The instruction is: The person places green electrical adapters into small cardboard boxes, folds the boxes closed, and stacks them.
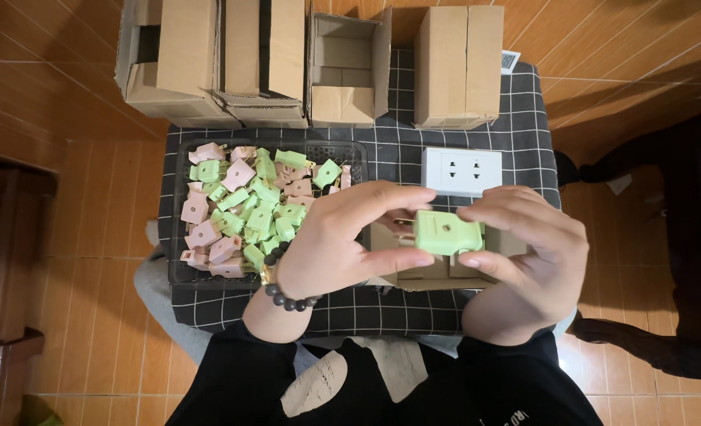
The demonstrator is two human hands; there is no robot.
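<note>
Sleeves: black, at bottom of frame, person seated with the small table over the lap
Left hand point(343, 237): bead bracelet point(283, 296) on wrist, thumb and fingers pinch the prong end of the green plug point(447, 232)
Right hand point(524, 252): wraps the other end of the same plug, fingers over the top, thumb under
Green plug: held between both hands, off the table, just above the small open carton point(437, 272); metal prongs point(402, 226) seem to point toward the left hand, partly hidden so not sure
Small open carton: brown card, under the hands, inside mostly covered
Black tray point(178, 272): left of the hands, heaped with loose green and pink plugs point(244, 209)
White socket point(461, 171): flat on the checked cloth point(398, 154), just behind the hands, nothing plugged in
Cardboard boxes point(343, 67): row along the far edge, one open toward the camera, others closed
Floor: orange-brown tiles around the table
Risk: the grip is fingertips only at both ends, so the plug could slip and drop into the carton or onto the cloth; the left wrist is close to the tray edge, so a nudge could spill plugs off the heap; prongs near the left fingers could poke or bend if squeezed
</note>
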